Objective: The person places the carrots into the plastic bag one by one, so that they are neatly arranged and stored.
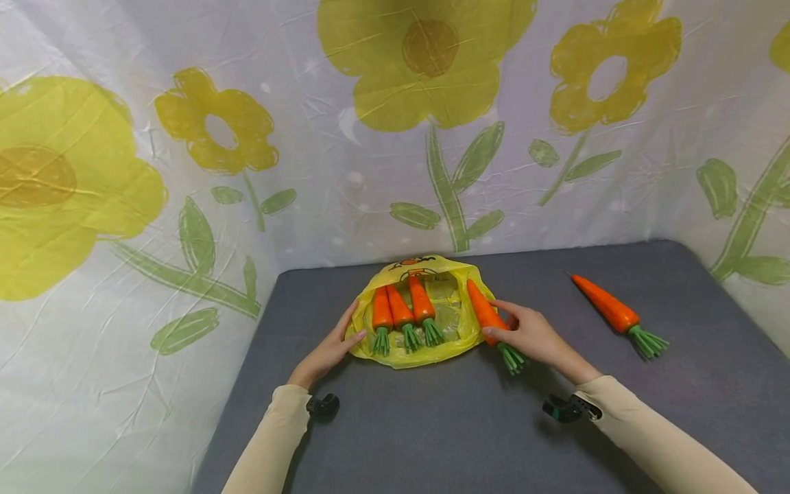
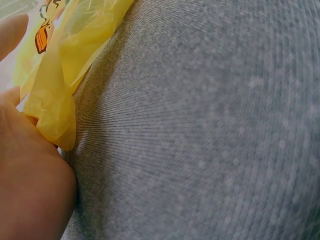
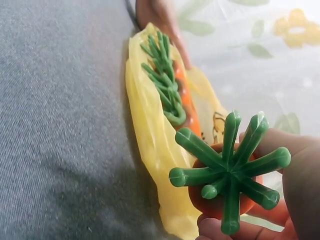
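Observation:
A yellow plastic bag point(image 1: 407, 360) lies on the grey table with its mouth spread toward me. Three toy carrots point(image 1: 400, 309) with green tops lie inside it side by side. My left hand point(image 1: 330, 350) holds the bag's left edge, thumb at the rim; in the left wrist view a fold of yellow plastic point(image 2: 55, 115) sits against the palm. At the right side of the mouth, my right hand point(image 1: 533, 335) grips another toy carrot point(image 1: 483, 309), its tip pointing into the bag. The right wrist view shows that carrot's green top point(image 3: 230, 172) end-on.
One more toy carrot point(image 1: 607, 305) lies on the right part of the table point(image 1: 432, 432), leaves toward me. Behind the table hangs a pale flower-printed cloth point(image 1: 352, 192), which also covers the left side.

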Tool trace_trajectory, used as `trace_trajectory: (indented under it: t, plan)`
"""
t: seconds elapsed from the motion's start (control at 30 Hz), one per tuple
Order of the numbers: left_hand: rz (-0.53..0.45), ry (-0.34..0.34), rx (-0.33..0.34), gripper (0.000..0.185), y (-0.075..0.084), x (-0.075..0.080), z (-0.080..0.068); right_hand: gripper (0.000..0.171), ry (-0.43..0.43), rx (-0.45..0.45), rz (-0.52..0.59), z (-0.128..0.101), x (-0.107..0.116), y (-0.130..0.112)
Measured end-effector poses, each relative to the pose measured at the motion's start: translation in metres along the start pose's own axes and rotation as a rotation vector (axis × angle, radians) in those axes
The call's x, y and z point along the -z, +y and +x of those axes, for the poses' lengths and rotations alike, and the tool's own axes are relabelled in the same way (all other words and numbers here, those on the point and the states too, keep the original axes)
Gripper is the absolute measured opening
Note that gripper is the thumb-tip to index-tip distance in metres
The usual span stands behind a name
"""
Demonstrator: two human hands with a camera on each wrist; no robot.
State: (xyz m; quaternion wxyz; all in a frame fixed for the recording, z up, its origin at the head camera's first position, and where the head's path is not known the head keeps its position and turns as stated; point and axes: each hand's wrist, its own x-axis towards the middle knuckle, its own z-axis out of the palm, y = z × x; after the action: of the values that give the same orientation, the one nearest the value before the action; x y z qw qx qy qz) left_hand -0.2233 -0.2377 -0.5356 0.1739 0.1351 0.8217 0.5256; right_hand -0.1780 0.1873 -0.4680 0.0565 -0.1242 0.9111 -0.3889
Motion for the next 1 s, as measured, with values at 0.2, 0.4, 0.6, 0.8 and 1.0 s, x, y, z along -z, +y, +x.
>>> trace_trajectory:
  t: [0.2, 0.4, 0.6, 0.8, 1.0]
  plan:
    - [0.003, 0.001, 0.005, 0.072, 0.000, 0.000, 0.001, 0.069, -0.019, 0.009, -0.001, 0.005, -0.008, -0.005]
    - [-0.001, -0.004, -0.002, 0.072, 0.001, 0.000, 0.000, 0.067, -0.032, 0.023, 0.008, 0.010, -0.015, -0.010]
    - [-0.002, -0.002, -0.014, 0.073, 0.000, 0.000, -0.001, 0.067, -0.044, 0.023, 0.008, 0.016, -0.020, -0.017]
    - [-0.001, -0.002, -0.009, 0.074, 0.000, 0.000, -0.001, 0.069, -0.055, 0.004, 0.020, 0.024, -0.025, -0.025]
    - [-0.007, -0.005, -0.011, 0.073, 0.001, 0.000, -0.001, 0.069, -0.051, -0.007, 0.010, 0.036, -0.031, -0.031]
